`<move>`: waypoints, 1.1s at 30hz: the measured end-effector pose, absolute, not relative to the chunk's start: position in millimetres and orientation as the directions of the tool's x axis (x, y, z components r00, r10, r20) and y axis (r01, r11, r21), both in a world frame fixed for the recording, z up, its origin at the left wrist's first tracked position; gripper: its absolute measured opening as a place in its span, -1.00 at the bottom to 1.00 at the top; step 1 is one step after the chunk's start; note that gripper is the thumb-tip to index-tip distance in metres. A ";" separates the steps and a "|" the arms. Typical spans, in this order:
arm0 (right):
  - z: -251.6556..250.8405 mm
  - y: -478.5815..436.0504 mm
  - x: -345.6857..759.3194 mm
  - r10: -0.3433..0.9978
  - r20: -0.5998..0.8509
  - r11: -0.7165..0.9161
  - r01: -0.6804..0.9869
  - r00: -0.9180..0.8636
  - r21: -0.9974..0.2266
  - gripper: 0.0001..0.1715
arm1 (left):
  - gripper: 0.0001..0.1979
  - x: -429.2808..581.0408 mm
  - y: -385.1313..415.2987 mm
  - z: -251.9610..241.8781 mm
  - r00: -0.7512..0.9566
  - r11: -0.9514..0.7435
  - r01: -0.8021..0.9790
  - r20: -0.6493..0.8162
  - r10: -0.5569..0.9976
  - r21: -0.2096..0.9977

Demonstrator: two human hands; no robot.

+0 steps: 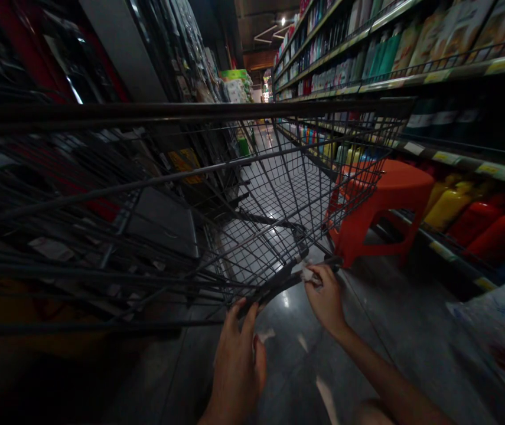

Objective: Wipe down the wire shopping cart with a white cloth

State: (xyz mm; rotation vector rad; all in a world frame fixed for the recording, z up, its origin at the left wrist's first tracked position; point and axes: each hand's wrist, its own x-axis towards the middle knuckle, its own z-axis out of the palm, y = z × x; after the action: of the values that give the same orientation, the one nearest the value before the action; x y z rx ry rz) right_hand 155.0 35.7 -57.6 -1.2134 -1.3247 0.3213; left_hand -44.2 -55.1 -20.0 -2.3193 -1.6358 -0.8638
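Note:
A dark wire shopping cart (pixel 252 195) lies tipped in front of me in a dim store aisle. My left hand (pixel 237 360) grips a lower frame bar of the cart, fingers curled over it, with a scrap of white paper by the thumb. My right hand (pixel 325 295) is closed on a small white cloth or tissue (pixel 309 274) and presses it against the cart's frame bar near a corner.
An orange plastic stool (pixel 380 206) stands just right of the cart. Stocked shelves (pixel 411 71) with bottles run along the right; dark racks line the left. A white and blue bag (pixel 504 330) lies at the lower right. White scraps lie on the shiny floor (pixel 394 330).

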 end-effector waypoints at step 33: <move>-65.0 34.3 139.6 0.746 0.665 0.597 0.484 -0.039 -0.640 -0.64 | -0.41 -46.2 -52.7 -21.2 0.254 -0.375 0.911 0.479 0.840 0.174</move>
State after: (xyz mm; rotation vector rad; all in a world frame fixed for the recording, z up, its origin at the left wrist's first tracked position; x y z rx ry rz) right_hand 139.6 34.3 -65.0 -1.0274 -1.6880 0.2869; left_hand -46.2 -52.7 -21.2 -2.3744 -1.6704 -0.7682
